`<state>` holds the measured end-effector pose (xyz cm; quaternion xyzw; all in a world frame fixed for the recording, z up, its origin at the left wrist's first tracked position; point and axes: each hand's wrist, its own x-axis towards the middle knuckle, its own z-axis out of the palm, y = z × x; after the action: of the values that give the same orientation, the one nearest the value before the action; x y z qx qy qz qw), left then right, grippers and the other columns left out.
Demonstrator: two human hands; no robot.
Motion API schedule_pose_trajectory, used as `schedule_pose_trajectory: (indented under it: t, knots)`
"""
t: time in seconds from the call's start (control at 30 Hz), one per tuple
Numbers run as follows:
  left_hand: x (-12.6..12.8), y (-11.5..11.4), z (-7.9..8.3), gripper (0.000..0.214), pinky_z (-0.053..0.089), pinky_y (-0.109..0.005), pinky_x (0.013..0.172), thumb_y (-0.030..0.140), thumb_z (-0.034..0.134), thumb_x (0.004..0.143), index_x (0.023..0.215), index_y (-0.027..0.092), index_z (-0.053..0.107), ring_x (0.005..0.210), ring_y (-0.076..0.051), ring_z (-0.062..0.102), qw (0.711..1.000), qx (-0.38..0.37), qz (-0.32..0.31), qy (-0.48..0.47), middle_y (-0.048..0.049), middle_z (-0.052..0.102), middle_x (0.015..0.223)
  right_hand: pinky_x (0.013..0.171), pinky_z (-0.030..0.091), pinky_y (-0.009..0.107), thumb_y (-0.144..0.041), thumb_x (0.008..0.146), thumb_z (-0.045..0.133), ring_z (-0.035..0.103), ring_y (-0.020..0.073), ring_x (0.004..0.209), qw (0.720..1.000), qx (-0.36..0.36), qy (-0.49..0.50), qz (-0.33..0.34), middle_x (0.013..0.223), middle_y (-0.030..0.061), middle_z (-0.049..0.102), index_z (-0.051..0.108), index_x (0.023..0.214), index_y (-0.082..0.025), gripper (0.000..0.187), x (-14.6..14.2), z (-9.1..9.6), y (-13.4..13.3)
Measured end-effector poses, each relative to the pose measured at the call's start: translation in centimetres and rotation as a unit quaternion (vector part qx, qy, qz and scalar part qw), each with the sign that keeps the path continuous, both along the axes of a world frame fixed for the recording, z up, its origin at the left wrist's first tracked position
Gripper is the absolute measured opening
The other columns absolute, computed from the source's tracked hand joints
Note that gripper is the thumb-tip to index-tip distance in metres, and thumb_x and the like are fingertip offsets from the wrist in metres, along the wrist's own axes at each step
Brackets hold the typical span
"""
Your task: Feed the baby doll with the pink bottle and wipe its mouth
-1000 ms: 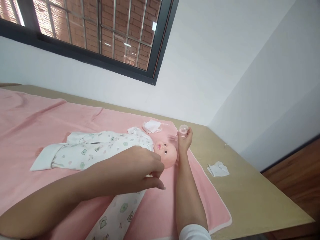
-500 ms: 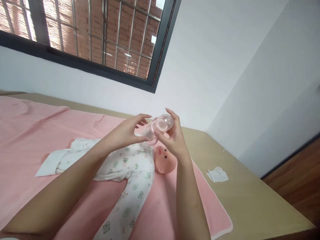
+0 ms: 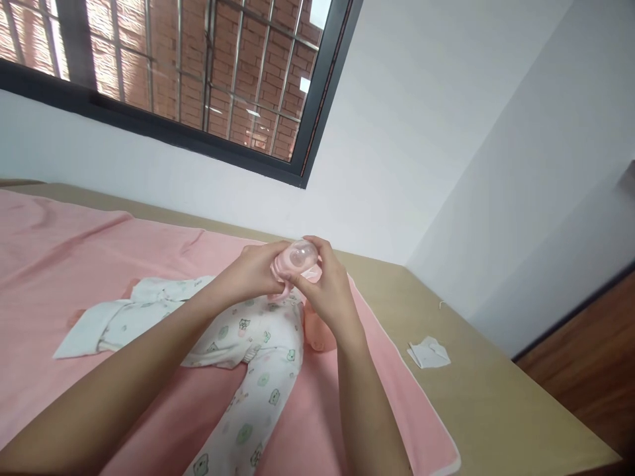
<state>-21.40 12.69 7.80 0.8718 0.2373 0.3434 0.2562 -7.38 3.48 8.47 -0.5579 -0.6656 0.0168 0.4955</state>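
The left hand (image 3: 258, 270) has closed around the pink bottle (image 3: 282, 266); the right hand (image 3: 325, 281) grasps its clear cap (image 3: 303, 254), apparently steadying it above the doll (image 3: 278, 332).

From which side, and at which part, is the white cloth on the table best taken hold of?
I would pinch the white cloth by its middle folds, coming straight down from above: it lies low and loosely folded on the table, with nothing on top. The right hand is nearer, but holds the baby bottle.

Glossy plastic, matt cloth
Clear, shiny baby bottle (image 3: 297, 256); matt fabric blanket (image 3: 54, 264) and doll outfit (image 3: 276, 330); metal window bars (image 3: 208, 66).
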Motion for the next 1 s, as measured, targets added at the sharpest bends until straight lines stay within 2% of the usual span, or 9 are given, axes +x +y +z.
schedule_pose_trajectory:
  t: [0.1,0.23,0.47,0.57,0.73,0.8,0.9,1.0]
  knots:
    - [0.3,0.2,-0.1,0.042,0.045,-0.032,0.072,0.014,0.056,0.059,0.099,0.023,0.066,0.086,-0.024,0.064,0.996,0.070,0.051,0.017,0.0001,0.070,0.091,0.091,0.052,0.040,-0.032,0.074,0.072,0.060,0.0211,0.109,0.999,-0.015,0.028,0.009,0.121,0.0039,0.062,0.052,0.123,-0.027,0.052,0.4,-0.4,0.7]
    - [0.4,1.0,-0.6,0.053,0.045,-0.037,0.081,0.013,0.055,0.059,0.111,0.022,0.064,0.100,-0.027,0.061,0.993,0.111,0.043,0.015,-0.0038,0.068,0.107,0.086,0.054,0.037,-0.026,0.070,0.074,0.064,0.0189,0.097,0.999,-0.018,0.047,0.010,0.111,0.0024,0.066,0.057,0.113,-0.025,0.047,0.5,-1.0,1.6]
    - [0.3,1.5,-0.9,0.054,0.045,-0.041,0.087,0.014,0.056,0.063,0.116,0.019,0.064,0.103,-0.028,0.059,0.990,0.120,0.059,0.050,-0.0059,0.067,0.110,0.079,0.055,0.035,-0.023,0.066,0.076,0.066,0.0170,0.085,0.995,-0.038,0.086,0.021,0.103,0.0005,0.068,0.059,0.107,-0.026,0.044,0.8,-1.1,2.1]
    - [0.3,1.5,-1.0,0.054,0.043,-0.043,0.091,0.014,0.056,0.065,0.117,0.022,0.064,0.108,-0.030,0.058,0.986,0.134,0.072,0.070,-0.0060,0.066,0.114,0.078,0.055,0.035,-0.026,0.064,0.077,0.065,0.0166,0.082,0.993,-0.056,0.099,0.037,0.102,0.0008,0.068,0.059,0.105,-0.025,0.045,1.2,-1.1,2.1]
    - [0.6,2.0,-1.2,0.055,0.042,-0.039,0.088,0.014,0.055,0.064,0.117,0.026,0.064,0.106,-0.027,0.060,0.987,0.127,0.059,0.073,-0.0033,0.068,0.113,0.080,0.055,0.034,-0.028,0.062,0.080,0.065,0.0166,0.085,0.989,-0.070,0.124,0.050,0.105,0.0016,0.068,0.060,0.105,-0.025,0.047,1.7,-1.2,2.4]
    - [0.7,2.4,-1.3,0.055,0.040,-0.040,0.091,0.015,0.056,0.062,0.115,0.027,0.064,0.104,-0.027,0.062,0.988,0.111,0.074,0.081,-0.0011,0.069,0.110,0.079,0.055,0.034,-0.031,0.063,0.080,0.065,0.0168,0.086,0.987,-0.066,0.143,0.045,0.104,0.0019,0.067,0.059,0.107,-0.025,0.049,2.1,-1.1,2.7]
    - [0.5,3.2,-1.1,0.055,0.035,-0.043,0.095,0.019,0.057,0.061,0.114,0.028,0.063,0.102,-0.028,0.063,0.986,0.079,0.112,0.096,0.0009,0.072,0.102,0.080,0.055,0.033,-0.036,0.065,0.078,0.065,0.0174,0.090,0.982,-0.037,0.180,0.036,0.106,0.0033,0.066,0.057,0.113,-0.025,0.053,3.8,-1.2,3.3]
    - [-0.3,4.2,-0.9,0.050,0.033,-0.043,0.094,0.027,0.059,0.063,0.113,0.027,0.062,0.103,-0.031,0.062,0.981,0.063,0.155,0.094,-0.0004,0.072,0.098,0.086,0.053,0.033,-0.034,0.065,0.076,0.063,0.0182,0.098,0.980,0.017,0.196,-0.002,0.114,0.0054,0.063,0.056,0.119,-0.025,0.058,7.5,-2.0,4.2]
